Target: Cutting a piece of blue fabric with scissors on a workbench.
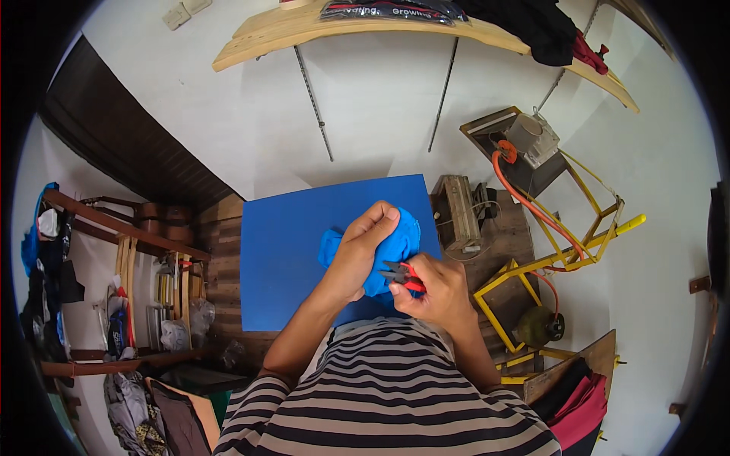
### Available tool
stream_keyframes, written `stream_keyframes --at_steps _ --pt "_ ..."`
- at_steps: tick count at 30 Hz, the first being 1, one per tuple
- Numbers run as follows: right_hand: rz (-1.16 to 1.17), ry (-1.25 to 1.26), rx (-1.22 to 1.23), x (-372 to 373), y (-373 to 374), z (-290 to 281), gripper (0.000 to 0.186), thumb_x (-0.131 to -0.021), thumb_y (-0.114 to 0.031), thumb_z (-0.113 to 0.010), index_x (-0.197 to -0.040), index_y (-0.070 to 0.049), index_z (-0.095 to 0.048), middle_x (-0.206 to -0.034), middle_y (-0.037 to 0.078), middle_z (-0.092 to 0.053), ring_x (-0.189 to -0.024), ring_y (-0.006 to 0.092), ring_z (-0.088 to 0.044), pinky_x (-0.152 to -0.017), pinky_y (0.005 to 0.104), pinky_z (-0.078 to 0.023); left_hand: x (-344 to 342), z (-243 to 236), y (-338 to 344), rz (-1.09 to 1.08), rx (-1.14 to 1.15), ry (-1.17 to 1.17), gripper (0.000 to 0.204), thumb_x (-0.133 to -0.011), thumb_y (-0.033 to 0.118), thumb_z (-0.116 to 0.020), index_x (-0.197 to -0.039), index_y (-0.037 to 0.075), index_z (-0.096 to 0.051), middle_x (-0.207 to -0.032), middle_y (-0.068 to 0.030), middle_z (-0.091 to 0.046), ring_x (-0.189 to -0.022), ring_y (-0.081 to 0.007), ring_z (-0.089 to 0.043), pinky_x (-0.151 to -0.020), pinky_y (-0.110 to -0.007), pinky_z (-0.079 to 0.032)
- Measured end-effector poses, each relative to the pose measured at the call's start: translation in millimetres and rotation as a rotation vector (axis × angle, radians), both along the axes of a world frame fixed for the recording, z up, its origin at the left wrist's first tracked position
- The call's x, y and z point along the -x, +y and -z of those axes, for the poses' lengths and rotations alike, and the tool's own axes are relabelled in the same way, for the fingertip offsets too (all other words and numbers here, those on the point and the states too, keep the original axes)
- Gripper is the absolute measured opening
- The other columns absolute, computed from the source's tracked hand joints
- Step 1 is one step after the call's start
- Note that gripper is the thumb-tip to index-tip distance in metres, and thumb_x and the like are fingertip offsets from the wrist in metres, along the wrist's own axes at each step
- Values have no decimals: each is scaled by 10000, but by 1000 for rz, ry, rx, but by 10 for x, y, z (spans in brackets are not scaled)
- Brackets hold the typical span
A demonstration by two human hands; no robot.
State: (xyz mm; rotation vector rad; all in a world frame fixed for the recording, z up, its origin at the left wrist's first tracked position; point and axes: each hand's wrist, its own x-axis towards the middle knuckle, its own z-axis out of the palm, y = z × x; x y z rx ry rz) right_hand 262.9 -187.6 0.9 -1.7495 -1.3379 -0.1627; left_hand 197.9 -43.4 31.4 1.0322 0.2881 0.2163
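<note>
A bright blue piece of cloth (397, 240) is bunched up in my left hand (359, 251), above the blue table. My left fingers and thumb are closed on it, and part of the cloth hangs out on the left side of the hand. In my right hand (441, 289) are small red-handled snips (411, 280), gripped by the handles. Their dark jaws point left and lie against or just in front of the cloth; I cannot tell whether they touch it. The jaws look slightly parted.
Under my hands is a blue tabletop (281, 251). A wooden crate (458, 213) stands to its right, near a yellow metal frame (525, 270) with an orange hose (525, 199) and a gas cylinder (536, 327). Left are shelves (129, 220); a wooden wall shelf (266, 30) runs above.
</note>
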Motion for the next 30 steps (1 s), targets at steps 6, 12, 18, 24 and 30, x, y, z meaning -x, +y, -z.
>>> stream_keyframes --at_steps 6,12,18,24,30 --pt "82 215 -317 5 109 4 313 -803 -291 -701 -820 -20 -546 -639 42 -541 -527 150 -543 -504 279 -445 18 31 160 15 -17 -64 204 -999 241 -476 -855 100 -508 -724 81 -433 -636 6 -374 -544 -177 -330" --pt "61 637 -323 -22 556 -201 215 -844 -175 -700 -876 -23 -550 -727 -9 -530 -648 71 -457 -591 219 -400 118 75 487 86 -314 -194 179 -997 214 -484 -893 69 -503 -701 85 -407 -614 6 -333 -508 -179 -281" --pt "10 634 -248 67 866 -424 238 -860 -108 -691 -789 -49 -472 -755 -11 -492 -674 52 -392 -598 195 -354 254 294 755 -81 -609 -308 219 -960 240 -554 -920 31 -501 -703 24 -470 -662 -54 -422 -582 -243 -371" --pt "-6 677 -434 128 985 -714 329 -874 -65 -654 -758 -103 -348 -833 7 -498 -751 61 -406 -708 196 -338 604 799 837 -86 -820 -72 271 -917 264 -616 -896 -4 -583 -740 -85 -568 -658 -154 -537 -616 -298 -439" --pt "48 560 -597 262 863 -924 324 -854 -20 -649 -771 -120 -352 -816 -16 -458 -733 57 -394 -695 193 -335 872 970 1143 -295 -1192 27 141 -885 109 -553 -899 -31 -566 -814 -133 -560 -737 -267 -569 -684 -334 -455"
